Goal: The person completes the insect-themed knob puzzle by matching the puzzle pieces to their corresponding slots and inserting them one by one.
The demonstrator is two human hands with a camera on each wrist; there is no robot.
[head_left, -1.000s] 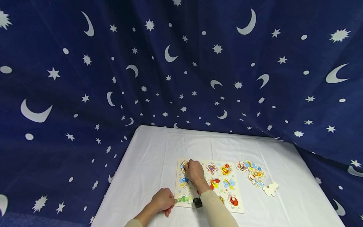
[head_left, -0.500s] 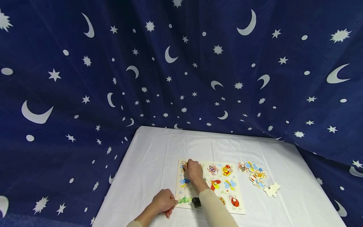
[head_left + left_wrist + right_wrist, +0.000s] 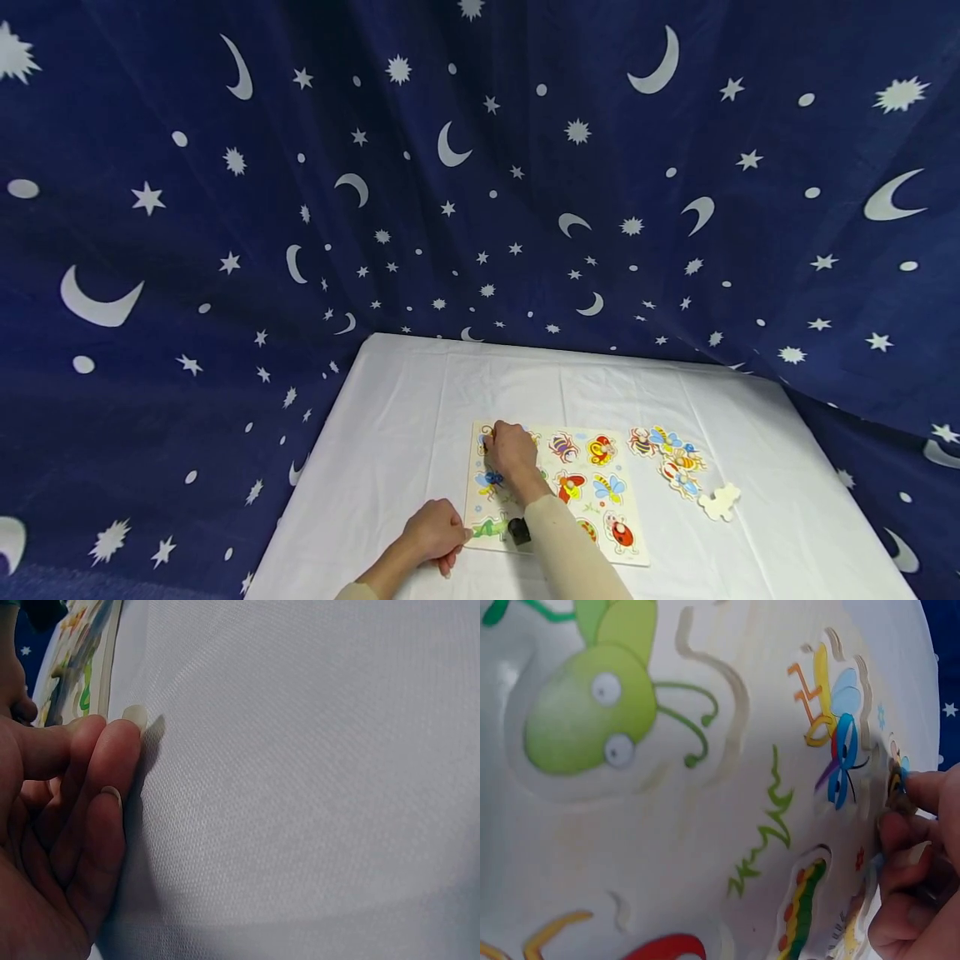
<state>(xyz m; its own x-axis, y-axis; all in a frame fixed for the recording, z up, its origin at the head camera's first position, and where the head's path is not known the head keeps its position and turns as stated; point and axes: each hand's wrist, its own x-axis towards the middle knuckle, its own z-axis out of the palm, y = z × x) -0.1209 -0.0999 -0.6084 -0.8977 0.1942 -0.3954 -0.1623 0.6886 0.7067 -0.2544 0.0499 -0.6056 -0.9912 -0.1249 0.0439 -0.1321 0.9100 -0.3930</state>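
A pale wooden insect puzzle board (image 3: 630, 508) lies on the white table. My right hand (image 3: 513, 450) reaches over its far left corner. In the right wrist view, thumb and finger pinch a small insect puzzle piece (image 3: 895, 780) with dark and yellow stripes, at that corner; the fingers partly cover it. My left hand (image 3: 437, 532) is at the near left corner, where thumb and forefinger grip the board's edge, the other fingers curled. Close by on the board is the green grasshopper (image 3: 489, 527). A blue-headed mosquito (image 3: 844, 746) lies just nearer than the pinched piece.
Right of the board lies a pile of loose insect pieces (image 3: 678, 458). A piece with its plain pale side up (image 3: 720, 502) lies nearer. A small black device (image 3: 519, 531) sits by the right wrist. A dark blue star-and-moon curtain (image 3: 487, 183) surrounds the table.
My right hand stays at the far left corner with the piece, shifting only very slightly. The left hand keeps its place, and the view has tilted a little.
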